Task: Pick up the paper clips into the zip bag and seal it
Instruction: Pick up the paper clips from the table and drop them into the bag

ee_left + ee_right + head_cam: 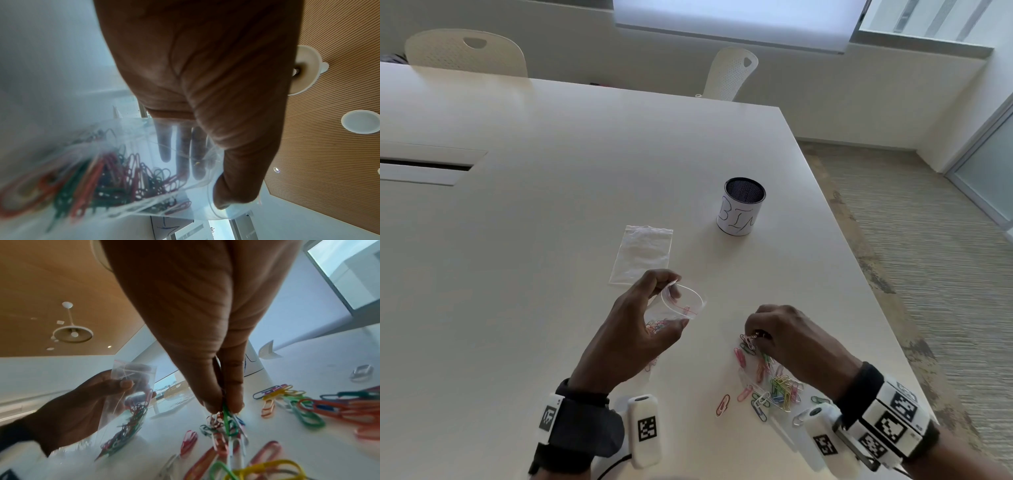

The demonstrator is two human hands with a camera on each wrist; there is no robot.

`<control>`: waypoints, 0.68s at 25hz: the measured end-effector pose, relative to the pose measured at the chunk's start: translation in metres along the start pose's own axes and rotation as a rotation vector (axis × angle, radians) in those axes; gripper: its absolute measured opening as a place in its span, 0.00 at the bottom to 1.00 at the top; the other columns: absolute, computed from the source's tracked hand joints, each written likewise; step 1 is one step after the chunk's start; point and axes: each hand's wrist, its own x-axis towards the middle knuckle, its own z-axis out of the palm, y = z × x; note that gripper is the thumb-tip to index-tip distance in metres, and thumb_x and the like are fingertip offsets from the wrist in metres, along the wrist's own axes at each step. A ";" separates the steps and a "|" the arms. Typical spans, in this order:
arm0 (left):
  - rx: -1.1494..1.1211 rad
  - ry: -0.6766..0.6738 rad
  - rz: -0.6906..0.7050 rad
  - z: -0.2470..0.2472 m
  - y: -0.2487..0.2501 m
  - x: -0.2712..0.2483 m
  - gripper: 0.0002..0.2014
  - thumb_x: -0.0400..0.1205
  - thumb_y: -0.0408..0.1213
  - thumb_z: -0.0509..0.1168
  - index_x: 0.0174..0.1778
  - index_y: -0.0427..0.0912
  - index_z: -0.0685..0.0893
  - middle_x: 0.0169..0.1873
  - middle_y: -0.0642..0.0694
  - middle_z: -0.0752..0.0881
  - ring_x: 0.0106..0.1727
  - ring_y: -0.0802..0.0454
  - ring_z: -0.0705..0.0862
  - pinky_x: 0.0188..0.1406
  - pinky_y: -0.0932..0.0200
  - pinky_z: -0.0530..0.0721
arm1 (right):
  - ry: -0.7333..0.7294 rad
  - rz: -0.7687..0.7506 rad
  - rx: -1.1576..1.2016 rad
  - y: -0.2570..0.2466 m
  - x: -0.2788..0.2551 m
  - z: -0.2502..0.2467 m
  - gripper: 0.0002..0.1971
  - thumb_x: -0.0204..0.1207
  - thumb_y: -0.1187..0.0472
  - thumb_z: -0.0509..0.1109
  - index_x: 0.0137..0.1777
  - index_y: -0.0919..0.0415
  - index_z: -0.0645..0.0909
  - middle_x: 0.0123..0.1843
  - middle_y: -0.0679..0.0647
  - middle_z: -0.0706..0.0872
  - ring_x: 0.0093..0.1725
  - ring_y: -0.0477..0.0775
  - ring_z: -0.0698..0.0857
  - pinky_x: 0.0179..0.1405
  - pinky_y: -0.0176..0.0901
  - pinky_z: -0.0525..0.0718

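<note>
we hold the small clear plastic zip bag (681, 303) upright in our left hand (633, 329), fingers (183, 152) and thumb curled round its sides so the mouth bows open and faces the right hand; a bundle of coloured clips already sits in its bottom. our right hand (787, 337) hangs over the loose heap of coloured wire paper clips (779, 383) on the white bench (585, 164), fingertips (213, 404) pinched on a small tangled cluster lifted just off the pile. we judge the next carry is short, since bag and heap lie near each other. many clips remain scattered on the bench, so sealing is some way off. a second clear flat bag (642, 253) and a white paper-wrapped mesh cup (741, 209) stand farther back, untouched.
</note>
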 end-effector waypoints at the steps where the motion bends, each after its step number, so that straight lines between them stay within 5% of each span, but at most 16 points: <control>1: 0.002 -0.001 -0.001 0.000 0.000 0.000 0.28 0.79 0.37 0.80 0.72 0.56 0.78 0.57 0.60 0.88 0.63 0.57 0.88 0.63 0.72 0.80 | 0.026 0.024 0.051 0.002 0.000 -0.003 0.03 0.83 0.62 0.76 0.52 0.56 0.92 0.49 0.47 0.90 0.43 0.43 0.90 0.38 0.26 0.83; 5: 0.009 -0.007 -0.006 0.000 0.001 0.000 0.28 0.79 0.38 0.80 0.72 0.57 0.77 0.57 0.61 0.88 0.65 0.58 0.88 0.64 0.72 0.80 | 0.119 0.113 0.406 0.004 0.004 -0.020 0.06 0.76 0.67 0.83 0.50 0.57 0.94 0.44 0.49 0.96 0.43 0.44 0.95 0.49 0.38 0.93; 10: 0.013 -0.007 -0.011 0.000 0.000 0.001 0.28 0.79 0.38 0.79 0.73 0.56 0.78 0.58 0.61 0.87 0.65 0.58 0.88 0.64 0.73 0.79 | 0.201 0.079 0.857 -0.022 0.017 -0.040 0.04 0.76 0.73 0.81 0.49 0.68 0.93 0.43 0.63 0.96 0.42 0.60 0.94 0.50 0.41 0.92; 14: 0.026 -0.002 -0.019 0.000 0.003 0.000 0.28 0.78 0.38 0.79 0.72 0.56 0.78 0.59 0.61 0.87 0.64 0.59 0.87 0.62 0.74 0.79 | 0.258 0.002 0.937 -0.050 0.034 -0.043 0.05 0.75 0.74 0.81 0.50 0.71 0.92 0.43 0.65 0.96 0.41 0.56 0.94 0.51 0.45 0.93; 17: 0.028 -0.001 -0.023 -0.001 0.006 0.000 0.27 0.78 0.37 0.79 0.71 0.57 0.77 0.60 0.62 0.88 0.63 0.61 0.87 0.59 0.72 0.80 | 0.289 -0.066 0.849 -0.066 0.050 -0.037 0.04 0.75 0.73 0.81 0.48 0.68 0.92 0.41 0.63 0.96 0.42 0.63 0.95 0.52 0.55 0.95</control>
